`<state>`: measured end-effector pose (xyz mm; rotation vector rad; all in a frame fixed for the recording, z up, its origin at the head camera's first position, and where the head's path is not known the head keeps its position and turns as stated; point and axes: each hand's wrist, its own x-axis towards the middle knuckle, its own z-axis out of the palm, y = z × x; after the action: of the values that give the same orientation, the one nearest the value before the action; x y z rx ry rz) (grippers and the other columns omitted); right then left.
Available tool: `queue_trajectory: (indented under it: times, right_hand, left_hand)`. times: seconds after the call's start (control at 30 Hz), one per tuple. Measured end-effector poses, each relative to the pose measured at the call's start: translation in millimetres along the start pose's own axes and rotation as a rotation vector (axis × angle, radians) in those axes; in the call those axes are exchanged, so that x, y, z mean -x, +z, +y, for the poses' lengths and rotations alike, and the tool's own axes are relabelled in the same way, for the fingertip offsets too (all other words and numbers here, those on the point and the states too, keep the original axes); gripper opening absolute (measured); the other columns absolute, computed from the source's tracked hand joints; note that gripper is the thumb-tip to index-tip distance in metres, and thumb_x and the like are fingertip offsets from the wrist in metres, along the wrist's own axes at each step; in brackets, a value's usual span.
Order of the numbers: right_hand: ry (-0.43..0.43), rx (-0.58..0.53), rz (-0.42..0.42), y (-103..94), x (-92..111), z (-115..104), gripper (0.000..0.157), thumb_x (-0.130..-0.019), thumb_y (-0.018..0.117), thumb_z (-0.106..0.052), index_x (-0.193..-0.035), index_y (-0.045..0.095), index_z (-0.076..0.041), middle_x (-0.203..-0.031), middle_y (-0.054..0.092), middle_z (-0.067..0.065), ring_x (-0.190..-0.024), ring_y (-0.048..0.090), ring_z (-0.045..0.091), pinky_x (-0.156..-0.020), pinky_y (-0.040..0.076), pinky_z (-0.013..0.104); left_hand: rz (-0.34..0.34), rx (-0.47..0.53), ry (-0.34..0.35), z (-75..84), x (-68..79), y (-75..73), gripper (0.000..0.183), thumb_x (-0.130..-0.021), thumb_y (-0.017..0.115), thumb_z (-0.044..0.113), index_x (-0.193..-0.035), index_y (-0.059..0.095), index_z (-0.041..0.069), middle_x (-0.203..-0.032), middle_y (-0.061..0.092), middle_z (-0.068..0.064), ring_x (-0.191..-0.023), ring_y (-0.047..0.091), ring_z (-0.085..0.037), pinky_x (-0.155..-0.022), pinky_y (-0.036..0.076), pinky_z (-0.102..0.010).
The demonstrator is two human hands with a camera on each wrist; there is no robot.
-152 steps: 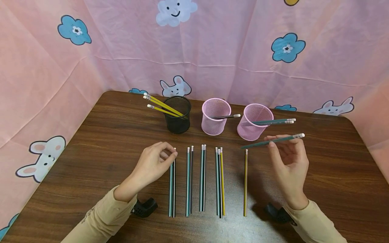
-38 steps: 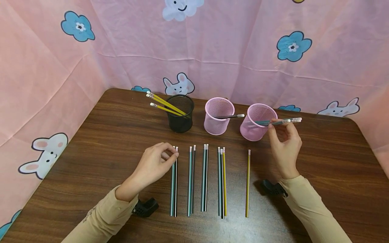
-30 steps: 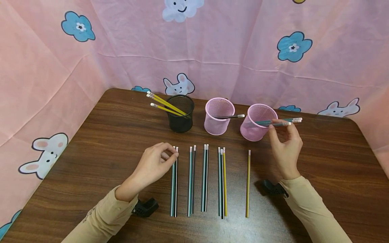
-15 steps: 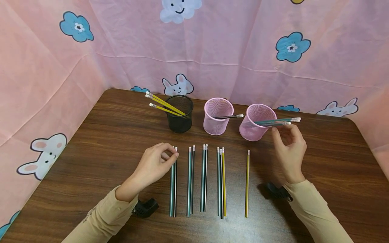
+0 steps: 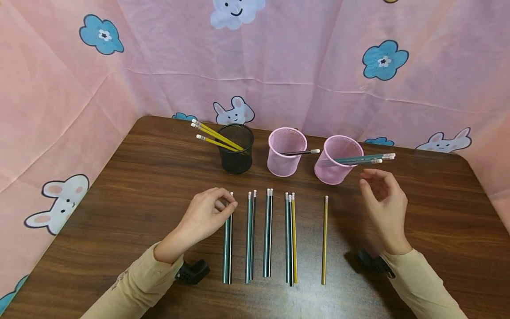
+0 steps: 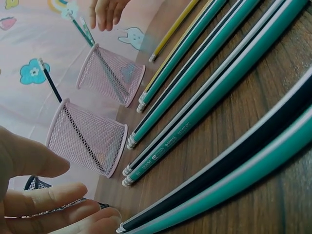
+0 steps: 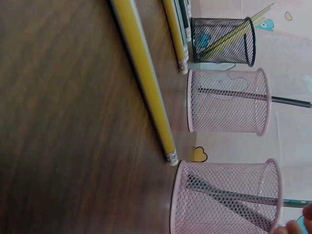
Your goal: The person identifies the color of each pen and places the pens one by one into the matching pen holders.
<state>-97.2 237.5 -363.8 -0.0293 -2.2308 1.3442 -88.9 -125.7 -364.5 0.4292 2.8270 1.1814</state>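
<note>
My left hand (image 5: 207, 215) hovers at the top of the leftmost green and black pencils (image 5: 227, 250), fingers loosely bent. In the left wrist view its thumb and fingers (image 6: 48, 195) are apart with nothing between them. My right hand (image 5: 385, 206) is just in front of the right pink mesh pencil cup (image 5: 332, 170), holding nothing, thumb and fingers spread. Several green pencils (image 5: 358, 160) lean out of that cup to the right. The middle pink cup (image 5: 282, 164) holds one black pencil (image 5: 300, 153). Yellow pencils (image 5: 217, 136) lean leftward from the black mesh cup (image 5: 236, 164).
Between my hands lie more green and black pencils (image 5: 249, 239) in small groups, one with a yellow pencil (image 5: 295, 248). A single yellow pencil (image 5: 324, 243) lies apart at the right. A pink printed cloth (image 5: 279, 53) hangs behind the wooden table (image 5: 159, 177).
My right hand brought a green pencil to the right pink cup, let it go there, and drew back toward me to the right. The left hand has stayed nearly still.
</note>
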Motion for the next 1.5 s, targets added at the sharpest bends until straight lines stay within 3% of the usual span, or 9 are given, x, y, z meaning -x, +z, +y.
queue_trajectory:
  times: [0.13,0.37,0.6,1.03,1.27,1.5]
  right_hand:
    - [0.033,0.093,-0.091,-5.4,6.4,-3.1,0.021,-0.087,0.065,-0.004,-0.109,0.067,-0.002,-0.097,0.063,-0.018,-0.084,0.060,-0.009,-0.074,0.045,0.005]
    - [-0.028,0.257,-0.217,-13.2,14.7,-8.2,0.015,-0.089,0.066,-0.010,-0.104,0.068,-0.008,-0.103,0.068,0.007,-0.085,0.054,-0.018,-0.072,0.041,0.006]
    - [-0.043,0.261,-0.307,-17.2,20.5,-14.2,0.015,-0.089,0.066,-0.013,-0.104,0.068,-0.010,-0.106,0.065,0.008,-0.085,0.055,-0.018,-0.068,0.044,0.007]
    - [-0.013,0.261,-0.339,-23.0,24.9,-15.8,0.016,-0.090,0.065,-0.013,-0.106,0.068,-0.010,-0.109,0.064,0.008,-0.084,0.056,-0.016,-0.067,0.047,0.008]
    - [-0.019,0.242,-0.351,-23.1,26.9,-13.0,0.016,-0.089,0.065,-0.010,-0.105,0.067,-0.007,-0.109,0.064,0.007,-0.084,0.057,-0.014,-0.070,0.047,0.007]
    - [-0.051,0.241,-0.344,-21.9,29.5,-9.1,0.015,-0.088,0.065,-0.006,-0.103,0.067,-0.006,-0.105,0.065,0.010,-0.081,0.057,-0.013,-0.069,0.047,0.007]
  left_hand:
    - [-0.027,-0.011,0.003,0.7,-0.7,1.7,0.005,-0.089,0.065,0.013,-0.090,0.067,0.009,-0.091,0.067,-0.005,-0.069,0.064,-0.009,-0.061,0.051,-0.028]
    - [-0.044,-0.077,0.009,5.1,-3.0,3.5,0.006,-0.087,0.068,0.015,-0.088,0.067,0.009,-0.086,0.067,-0.004,-0.065,0.062,-0.008,-0.060,0.049,-0.028]
    - [-0.052,-0.152,-0.049,5.4,-2.0,0.6,0.011,-0.083,0.072,0.012,-0.089,0.066,0.006,-0.084,0.067,-0.007,-0.065,0.059,-0.011,-0.063,0.049,-0.031]
    - [-0.143,-0.309,-0.186,13.2,-6.0,1.2,0.019,-0.081,0.075,0.023,-0.087,0.065,0.008,-0.063,0.057,0.003,-0.056,0.051,-0.013,-0.049,0.038,-0.027]
    - [-0.180,-0.383,-0.235,16.0,-8.9,2.2,0.020,-0.082,0.074,0.026,-0.084,0.064,0.009,-0.079,0.065,-0.006,-0.060,0.053,-0.018,-0.051,0.041,-0.034]
    - [-0.224,-0.389,-0.254,15.4,-12.6,5.4,0.022,-0.084,0.073,0.025,-0.074,0.061,0.010,-0.070,0.059,-0.003,-0.055,0.050,-0.017,-0.048,0.040,-0.031]
